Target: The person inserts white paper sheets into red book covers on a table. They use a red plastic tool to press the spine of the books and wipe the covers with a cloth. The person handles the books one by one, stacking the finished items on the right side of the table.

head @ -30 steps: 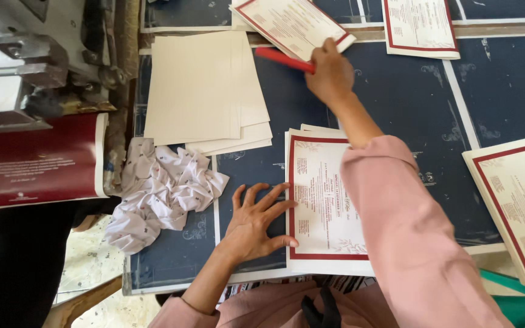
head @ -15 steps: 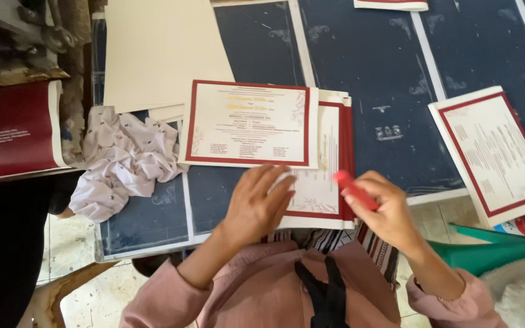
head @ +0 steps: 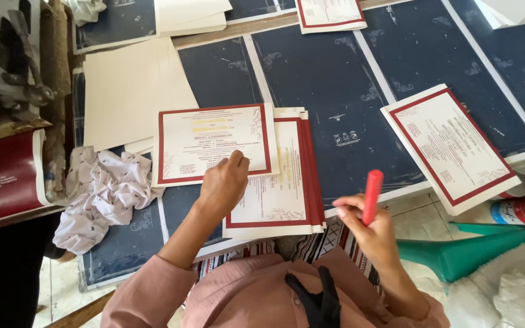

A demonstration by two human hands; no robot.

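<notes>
Worktop (head: 347, 79) covered in dark blue printed sheets with white margins and faint ornament in the corners. Lying on it: a stack of red-bordered cream cards (head: 287, 194) near the front edge, with one card (head: 214, 143) set landscape, overlapping the stack's upper left. Behind that, a pile of plain cream sheets (head: 129, 91); a second plain pile (head: 192, 15) at the far edge. Another red-bordered card stack (head: 451, 146) sits tilted at the right, overhanging the front edge. One more bordered card (head: 329, 13) at the far side, partly out of view. Crumpled white cloth (head: 107, 191) at the left front, touching the plain pile's corner.
</notes>
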